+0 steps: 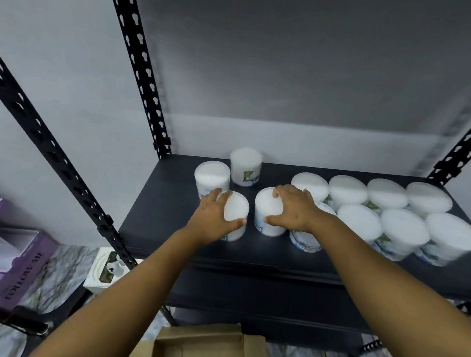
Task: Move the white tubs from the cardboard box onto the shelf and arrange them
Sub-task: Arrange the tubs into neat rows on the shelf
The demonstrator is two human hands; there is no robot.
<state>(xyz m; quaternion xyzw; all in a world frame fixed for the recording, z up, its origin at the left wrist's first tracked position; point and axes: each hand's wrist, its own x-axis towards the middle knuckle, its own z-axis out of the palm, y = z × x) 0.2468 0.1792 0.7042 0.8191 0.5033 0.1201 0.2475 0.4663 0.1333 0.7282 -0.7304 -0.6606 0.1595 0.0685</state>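
Black metal shelf (165, 229), frame centre: left hand (210, 216) grips one round white plastic tub (236, 210), right hand (292, 207) grips another (266, 207). Placing step; next, slide both toward the right-side rows.

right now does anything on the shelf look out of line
Yes. The tubs at the right sit in two tidy rows, but the back-left tub and its neighbour stand scattered. The tub in the right hand is tilted.
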